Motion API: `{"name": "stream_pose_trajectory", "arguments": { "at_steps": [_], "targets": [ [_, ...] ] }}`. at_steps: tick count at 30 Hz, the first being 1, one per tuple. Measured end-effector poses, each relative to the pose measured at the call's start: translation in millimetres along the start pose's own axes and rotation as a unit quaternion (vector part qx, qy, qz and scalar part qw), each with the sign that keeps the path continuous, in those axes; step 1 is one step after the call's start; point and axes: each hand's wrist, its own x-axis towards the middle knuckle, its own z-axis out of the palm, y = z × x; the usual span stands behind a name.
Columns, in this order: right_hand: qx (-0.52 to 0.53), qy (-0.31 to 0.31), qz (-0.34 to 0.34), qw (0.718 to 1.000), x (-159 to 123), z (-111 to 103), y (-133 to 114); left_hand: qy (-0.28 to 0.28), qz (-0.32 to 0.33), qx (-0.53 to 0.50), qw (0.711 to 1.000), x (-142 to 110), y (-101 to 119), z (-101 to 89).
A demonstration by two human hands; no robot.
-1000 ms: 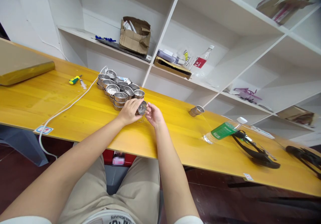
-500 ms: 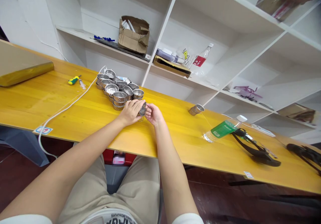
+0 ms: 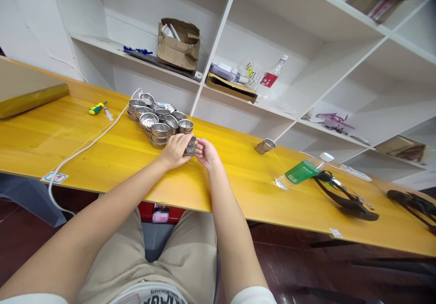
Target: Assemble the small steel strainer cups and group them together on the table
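Note:
Just above the front of the table, my left hand [image 3: 175,152] wraps round a small perforated metal strainer basket [image 3: 191,146], which is tilted with its round face toward my right hand [image 3: 207,153]. The fingertips of my right hand are pinched at that basket's right rim. A thin wire loop shows beneath the basket. Right behind my left hand stand several more strainer baskets [image 3: 160,129], piled and stacked in a cluster. My fingers hide part of the held basket.
A short stack of strainer baskets [image 3: 265,146] stands to the right, with a green-labelled bottle [image 3: 303,171] and a black headset [image 3: 344,199] beyond it. At left lie a screwdriver [image 3: 97,108] and a white cable [image 3: 95,138]. White shelves [image 3: 218,36] rise behind the table.
Both hands stay around the same strainer basket, with only slight finger movement. The whole view has shifted a little; the basket pile and the right-hand stack stand as before.

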Motion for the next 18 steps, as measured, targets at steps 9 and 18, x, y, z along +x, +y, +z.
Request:
{"name": "stream_pose_trajectory", "arguments": {
  "at_steps": [9,18],
  "targets": [
    [-0.028,0.040,-0.057,0.997,-3.0,5.5,1.5,0.068,-0.035,-0.057,0.995,1.7,-6.8,5.9],
    [-0.193,0.140,-0.214,0.947,3.4,0.3,6.4,0.095,-0.060,-0.068,0.991,3.6,-2.1,4.4]
  ]
}}
